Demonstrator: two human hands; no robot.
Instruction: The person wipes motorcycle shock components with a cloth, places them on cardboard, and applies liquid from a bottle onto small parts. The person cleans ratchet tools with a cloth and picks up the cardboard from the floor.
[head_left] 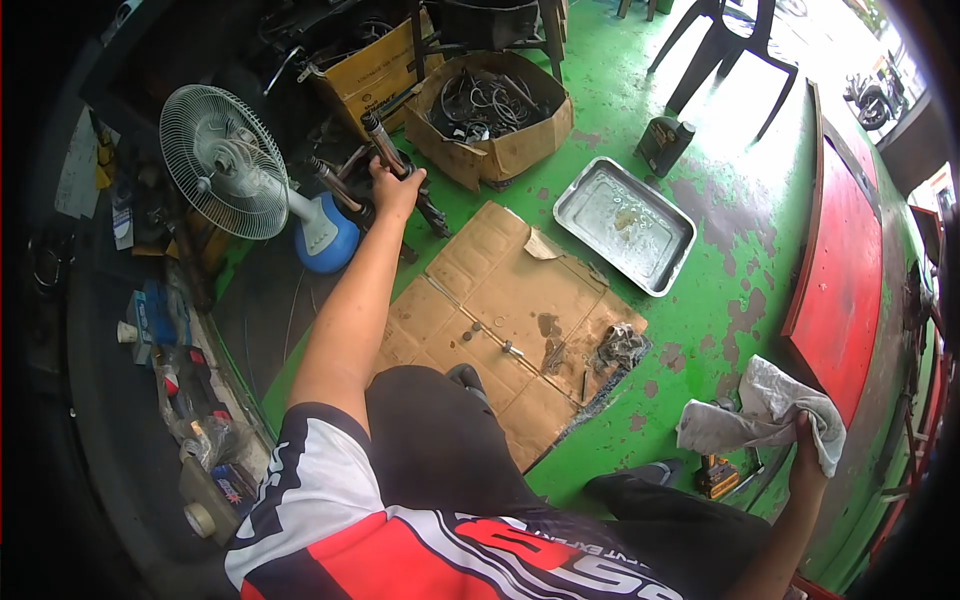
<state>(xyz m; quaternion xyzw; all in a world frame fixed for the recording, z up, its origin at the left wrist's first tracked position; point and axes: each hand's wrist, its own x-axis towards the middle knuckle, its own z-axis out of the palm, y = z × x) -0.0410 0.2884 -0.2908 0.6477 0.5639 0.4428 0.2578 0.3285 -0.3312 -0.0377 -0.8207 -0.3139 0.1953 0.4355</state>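
Observation:
My left hand (396, 190) reaches forward and grips a dark motorcycle fork tube (381, 138) that stands tilted near the cardboard box. A second fork leg (336, 184) leans just left of it. My right hand (806, 440), low at the right, is closed on a crumpled grey-white rag (757, 415). A flattened cardboard sheet (480, 300) lies on the green floor in front of me with small bolts (510, 349) and a dirty rag or part (620, 346) on it.
A metal tray (660, 262) lies beyond the cardboard. An open box of cables (515, 150), a standing fan (225, 160), a dark oil bottle (662, 143), plastic chair legs (725, 50) and a red panel (840, 270) surround the spot. Clutter lines the left wall.

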